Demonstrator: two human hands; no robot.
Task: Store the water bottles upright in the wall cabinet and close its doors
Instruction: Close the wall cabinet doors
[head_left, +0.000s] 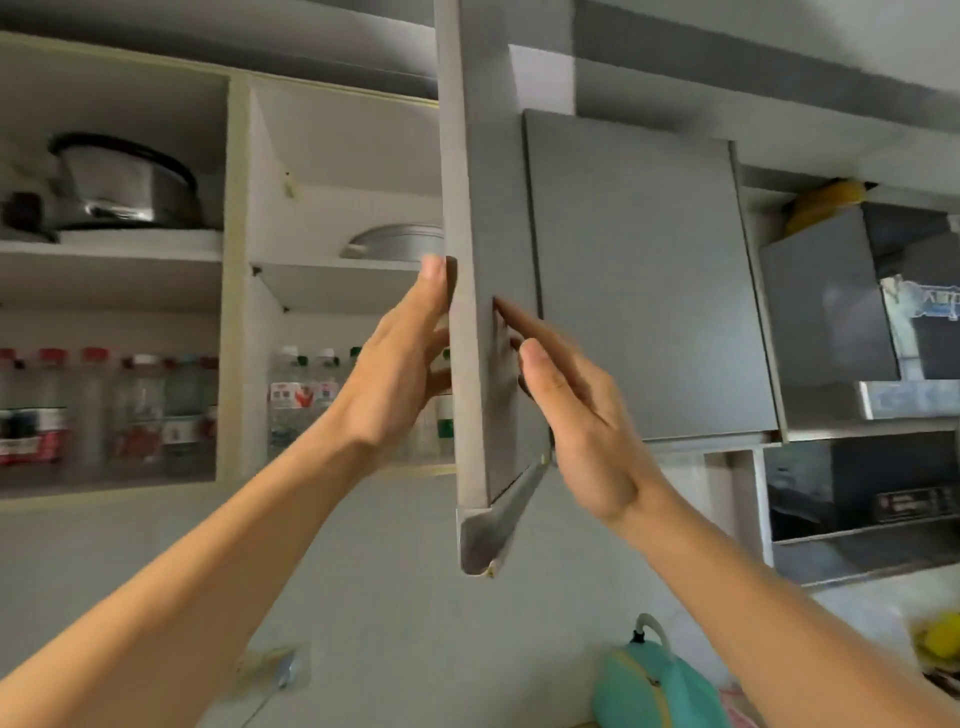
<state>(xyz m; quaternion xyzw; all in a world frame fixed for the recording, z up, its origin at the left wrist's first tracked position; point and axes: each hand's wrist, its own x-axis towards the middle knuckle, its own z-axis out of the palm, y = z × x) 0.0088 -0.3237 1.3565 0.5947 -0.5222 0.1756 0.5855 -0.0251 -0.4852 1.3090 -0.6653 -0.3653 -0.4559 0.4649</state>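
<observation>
The wall cabinet (234, 291) stands open with two compartments showing. Several water bottles (301, 400) stand upright on its bottom shelf, more with red caps (93, 410) in the left compartment. A grey cabinet door (478, 218) sticks out edge-on toward me in the middle of the view. My left hand (400, 374) lies against the door's inner side, fingers straight, thumb on its edge. My right hand (566, 410) rests flat on the door's outer face with straight fingers. Neither hand holds a bottle.
A steel pot (124, 182) and a pan lid (400, 241) sit on the upper shelf. A shut grey door (649, 280) is to the right, then a range hood (857, 467). A teal kettle (654, 686) stands below on the counter.
</observation>
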